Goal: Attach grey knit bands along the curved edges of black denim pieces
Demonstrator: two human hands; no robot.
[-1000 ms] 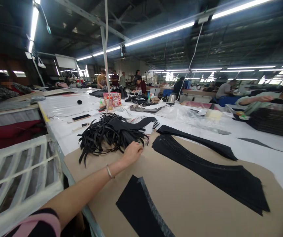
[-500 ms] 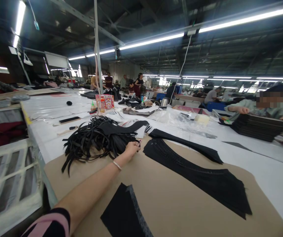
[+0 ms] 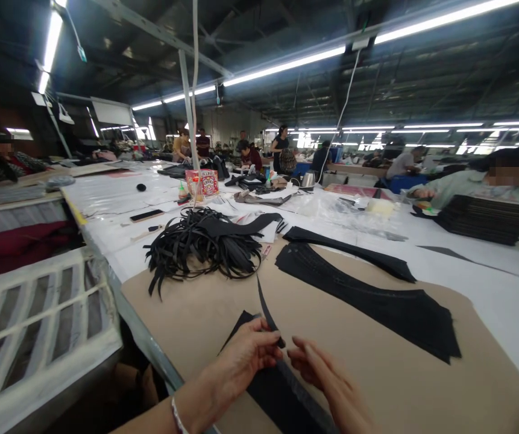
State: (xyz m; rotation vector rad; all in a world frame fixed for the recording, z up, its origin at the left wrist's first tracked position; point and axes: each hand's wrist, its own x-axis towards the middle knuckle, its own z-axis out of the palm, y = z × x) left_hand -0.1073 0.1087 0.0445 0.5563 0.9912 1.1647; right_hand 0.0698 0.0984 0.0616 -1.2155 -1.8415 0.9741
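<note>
Hands low in the frame now, close over the near edge of the brown sheet (image 3: 377, 374). Left hand (image 3: 245, 355) has a single black strip (image 3: 264, 307) pinched between thumb and fingertips. It's a tight, narrow grip on the near end, and the rest of the strip trails away up the sheet towards the tangled pile of strips (image 3: 205, 244), its far tip lying short of the pile. Right hand (image 3: 327, 380) sits just beside it, fingers loosely extended and holding nothing; whether its fingertips touch the strip's end I cannot tell.

Under both hands lies a dark cut piece (image 3: 272, 401) with a lighter edge running along it. By my reading this is the lining-up stage — one strip picked out and brought over that piece, not yet laid down. A next move would call for the free hand to take the loose end, so the strip can be held taut and matched to that edge without twisting.

Further off, long curved black panels (image 3: 368, 298) rest on the sheet, and at the right a co-worker's arm (image 3: 449, 190) reaches over a stack of dark pieces (image 3: 489, 220).
</note>
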